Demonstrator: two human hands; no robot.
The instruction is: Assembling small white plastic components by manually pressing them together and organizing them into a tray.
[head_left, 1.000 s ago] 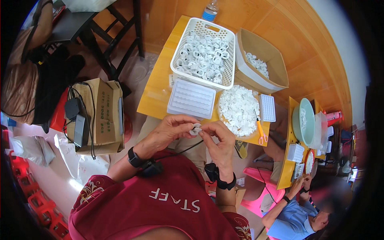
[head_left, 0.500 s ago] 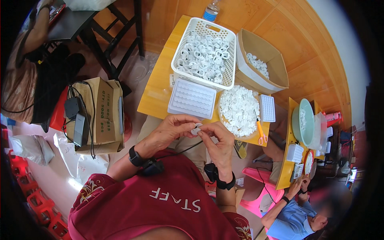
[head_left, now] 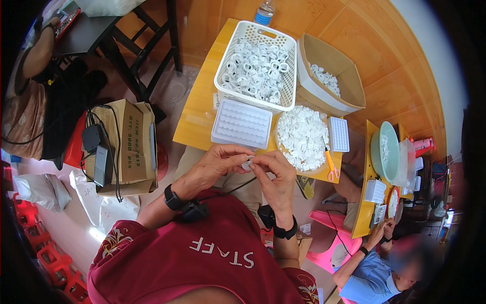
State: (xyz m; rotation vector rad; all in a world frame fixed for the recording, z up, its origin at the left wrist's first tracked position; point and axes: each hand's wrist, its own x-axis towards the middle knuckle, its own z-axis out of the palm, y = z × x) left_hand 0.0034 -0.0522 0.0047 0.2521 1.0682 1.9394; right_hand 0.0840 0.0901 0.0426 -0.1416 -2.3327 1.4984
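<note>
My left hand (head_left: 220, 163) and my right hand (head_left: 276, 175) meet in front of my chest, both closed in a pinch on a small white ring-shaped piece (head_left: 247, 164). Fingertips cover much of it, so its details are hard to make out. Just beyond my hands a white tray with rows of small hollows (head_left: 242, 124) lies on the yellow table (head_left: 195, 119). Behind that tray stands a white perforated basket (head_left: 255, 103) full of white ring-shaped pieces (head_left: 258, 68). To its right, a round container holds a heap of small white pieces (head_left: 302, 137).
Orange-handled scissors (head_left: 332, 166) rest at the heap's right edge, near a second small tray (head_left: 338, 134). A cardboard box (head_left: 349, 68) with white pieces and a water bottle (head_left: 264, 14) stand behind. Another carton (head_left: 121, 147) is at left. Co-workers sit at both sides.
My hands stay together on the white piece, with only slight finger movement. The view has shifted a little.
</note>
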